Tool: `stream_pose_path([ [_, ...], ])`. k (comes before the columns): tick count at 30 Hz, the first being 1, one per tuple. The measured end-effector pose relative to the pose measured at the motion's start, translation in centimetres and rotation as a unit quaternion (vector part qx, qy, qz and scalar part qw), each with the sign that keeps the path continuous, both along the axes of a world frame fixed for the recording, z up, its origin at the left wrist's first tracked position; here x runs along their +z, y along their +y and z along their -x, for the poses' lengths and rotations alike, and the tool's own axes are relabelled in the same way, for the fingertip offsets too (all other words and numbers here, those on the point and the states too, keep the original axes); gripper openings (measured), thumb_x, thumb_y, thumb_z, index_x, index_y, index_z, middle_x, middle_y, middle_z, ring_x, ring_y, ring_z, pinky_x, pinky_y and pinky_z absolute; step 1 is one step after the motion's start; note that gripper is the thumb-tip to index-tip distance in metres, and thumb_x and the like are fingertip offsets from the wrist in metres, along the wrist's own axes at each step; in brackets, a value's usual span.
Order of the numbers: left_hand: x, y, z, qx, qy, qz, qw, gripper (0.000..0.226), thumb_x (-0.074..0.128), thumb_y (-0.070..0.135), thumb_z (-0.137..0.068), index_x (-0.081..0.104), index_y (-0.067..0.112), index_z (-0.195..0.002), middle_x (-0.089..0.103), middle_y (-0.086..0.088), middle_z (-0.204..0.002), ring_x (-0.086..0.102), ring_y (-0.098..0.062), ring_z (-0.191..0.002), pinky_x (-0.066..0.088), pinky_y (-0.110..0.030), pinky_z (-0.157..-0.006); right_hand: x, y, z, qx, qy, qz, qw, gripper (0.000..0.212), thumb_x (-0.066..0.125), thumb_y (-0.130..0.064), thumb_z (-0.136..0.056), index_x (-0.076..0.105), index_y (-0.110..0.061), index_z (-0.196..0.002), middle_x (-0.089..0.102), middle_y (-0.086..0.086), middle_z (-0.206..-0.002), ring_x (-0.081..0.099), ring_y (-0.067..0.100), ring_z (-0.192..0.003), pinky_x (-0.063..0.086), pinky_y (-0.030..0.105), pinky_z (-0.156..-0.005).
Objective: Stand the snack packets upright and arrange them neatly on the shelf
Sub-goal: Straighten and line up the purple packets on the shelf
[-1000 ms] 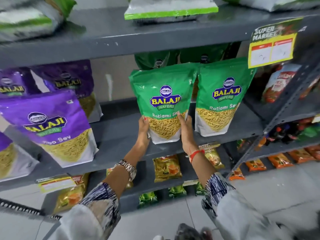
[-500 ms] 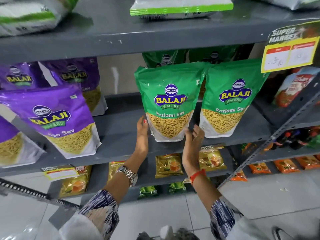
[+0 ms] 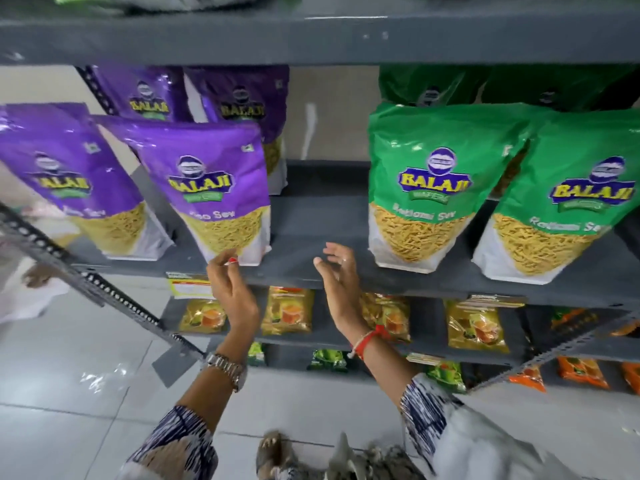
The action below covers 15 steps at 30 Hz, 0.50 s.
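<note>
Our left hand (image 3: pixel 232 289) reached the purple packet's (image 3: pixel 211 188) base, fingers curled, gripping nothing; our right hand (image 3: pixel 337 271) hung open over the bare shelf (image 3: pixel 311 233).

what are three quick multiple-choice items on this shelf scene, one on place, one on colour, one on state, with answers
1. Where is the bare gap on the middle shelf?
A. between the purple and green packets
B. left of all the purple packets
C. on the floor

2. What colour is the packet nearest the left hand?
A. orange
B. purple
C. green

3. What is the right hand doing?
A. gripping a green packet
B. open, holding nothing
C. resting on the floor

Answers:
1 A, grey shelf shows between the purple packet and the front green packet.
2 B, its front is purple.
3 B, its fingers are spread over the bare shelf.
</note>
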State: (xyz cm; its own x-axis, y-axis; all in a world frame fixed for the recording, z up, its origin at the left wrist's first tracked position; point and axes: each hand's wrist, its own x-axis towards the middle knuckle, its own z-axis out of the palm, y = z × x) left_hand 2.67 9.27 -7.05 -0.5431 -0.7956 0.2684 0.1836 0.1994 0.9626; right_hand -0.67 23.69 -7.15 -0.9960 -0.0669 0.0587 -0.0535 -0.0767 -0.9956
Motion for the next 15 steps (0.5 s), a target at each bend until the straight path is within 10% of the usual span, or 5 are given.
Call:
stream_pose_path([
  [9,0.6,-13.0,2.2,-0.135,-0.062,-0.073,0.986,0.046,0.035,0.022,-0.097,0.026,0.012,-0.140,0.030,-0.010,-0.150,0.031,-0.024,-0.138,0.029,-0.042,-0.113,1.4,-11.0,3.0,0.040,-0.072,0.060,0.995,0.061,0.056,-0.022,-0.090,0.024,-0.017,-0.142,0.029,0.011,-0.152,0.030,0.020,-0.139,0.026,0.041,-0.116],
  [15,0.8,-15.5,5.4,-0.294,-0.044,-0.136,0.945,0.040,0.031,0.019,-0.098,0.023,0.011,-0.137,0.039,-0.010,-0.142,0.043,-0.019,-0.126,0.044,-0.025,-0.099,1.0,-14.7,3.4,0.038,-0.050,0.105,0.993,0.044,0.053,-0.022,-0.092,0.034,-0.025,-0.132,0.054,-0.002,-0.124,0.059,-0.006,-0.100,0.051,0.013,-0.075],
])
